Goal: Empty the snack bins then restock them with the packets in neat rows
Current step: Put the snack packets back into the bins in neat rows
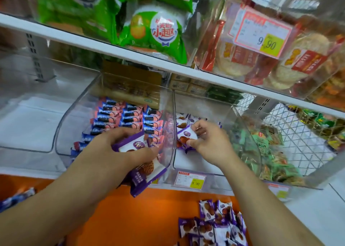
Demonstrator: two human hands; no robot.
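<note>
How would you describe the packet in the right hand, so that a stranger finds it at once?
Start at the clear bin with the yellow 9.90 price tag on its front, right of the bin of pink and blue packets. Inside it, the right hand pinches a small purple and white packet. Unlike its neighbours lying in the bin, it is gripped by fingers.

purple-white packets (214, 221), orange ledge (130, 214), green bags (155, 30)

Bright, even light; blurred, warped edges
</note>
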